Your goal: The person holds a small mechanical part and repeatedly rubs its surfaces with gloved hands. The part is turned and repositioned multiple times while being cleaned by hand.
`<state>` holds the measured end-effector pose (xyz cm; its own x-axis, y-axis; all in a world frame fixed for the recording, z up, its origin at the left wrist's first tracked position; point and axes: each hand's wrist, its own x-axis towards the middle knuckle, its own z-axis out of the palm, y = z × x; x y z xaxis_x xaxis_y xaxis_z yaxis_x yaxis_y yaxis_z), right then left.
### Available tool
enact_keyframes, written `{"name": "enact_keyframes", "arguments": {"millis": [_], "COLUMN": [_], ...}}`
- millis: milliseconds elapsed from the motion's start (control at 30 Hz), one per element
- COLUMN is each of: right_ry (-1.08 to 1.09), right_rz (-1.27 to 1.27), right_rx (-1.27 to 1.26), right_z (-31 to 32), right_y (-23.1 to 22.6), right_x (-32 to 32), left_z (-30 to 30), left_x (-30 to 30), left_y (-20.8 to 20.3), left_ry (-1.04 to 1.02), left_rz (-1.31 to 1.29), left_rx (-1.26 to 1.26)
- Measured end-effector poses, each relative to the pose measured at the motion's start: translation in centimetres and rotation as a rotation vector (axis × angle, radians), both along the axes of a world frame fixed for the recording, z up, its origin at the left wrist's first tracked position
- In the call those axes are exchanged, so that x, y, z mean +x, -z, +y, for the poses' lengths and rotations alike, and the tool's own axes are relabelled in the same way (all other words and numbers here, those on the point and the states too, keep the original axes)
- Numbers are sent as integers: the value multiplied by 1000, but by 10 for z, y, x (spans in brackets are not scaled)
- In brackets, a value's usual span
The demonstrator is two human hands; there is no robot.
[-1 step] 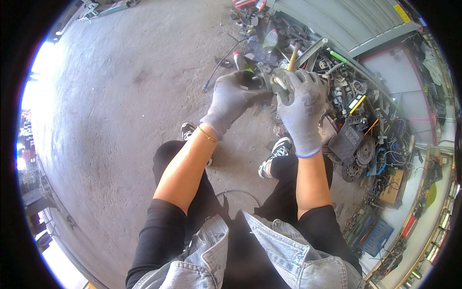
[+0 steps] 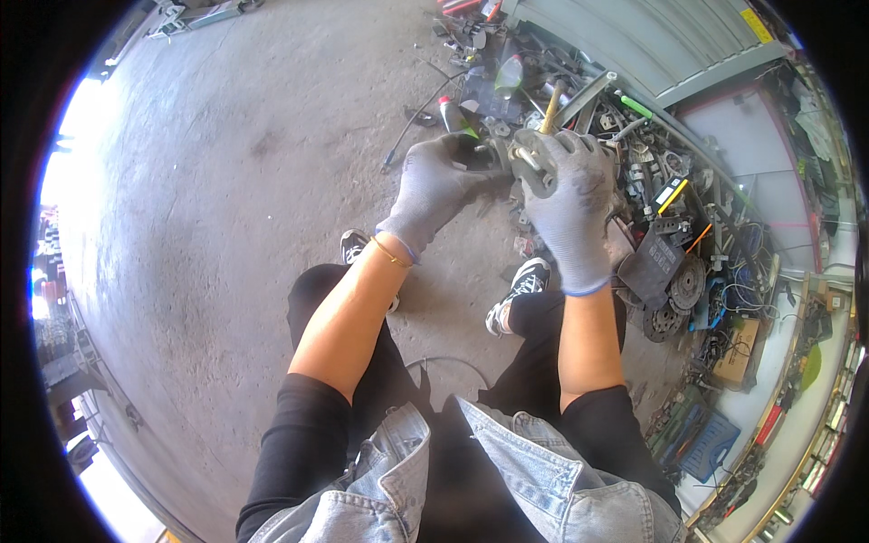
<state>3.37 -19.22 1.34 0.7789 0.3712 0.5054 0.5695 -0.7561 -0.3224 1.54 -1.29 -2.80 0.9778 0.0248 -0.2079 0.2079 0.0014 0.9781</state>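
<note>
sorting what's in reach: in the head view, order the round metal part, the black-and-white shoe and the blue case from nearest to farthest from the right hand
1. Round metal part: gripped in the right hand.
2. Black-and-white shoe: on the floor just below that hand.
3. Blue case: far lower right, by the wall.

Head-worn fisheye, looking steeply down, close range

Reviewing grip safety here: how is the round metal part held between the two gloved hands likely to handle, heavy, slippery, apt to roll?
The round metal part looks like solid grey metal, so probably heavy for its size and stiff. Both the left hand and the right hand grip it, which suggests weight. Its disc shape might roll if set on the concrete floor; the knit gloves likely limit slipping.
</note>
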Motion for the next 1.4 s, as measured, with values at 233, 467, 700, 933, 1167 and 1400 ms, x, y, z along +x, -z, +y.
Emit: {"name": "enact_keyframes", "arguments": {"millis": [233,467,700,933,1167,1400], "right_ry": [-261,-338,-292,-95,12,-183], "right_rz": [567,891,734,586,665,787], "right_rx": [426,601,479,367,623,842], "right_z": [-51,-56,-40,-25,-26,-32], "right_y": [-9,-9,5,10,13,10], "right_x": [16,15,13,11,13,11], "left_z": [9,9,3,-4,-1,8], "left_x": [-2,-2,-2,-7,-9,-10], "left_y": [-5,-7,-8,-6,-10,-7], "left_ry": [133,231,277,243,284,254], "left_rz": [55,-54,-97,-49,6,-51], "left_rx": [61,124,142,166,44,-16]}}
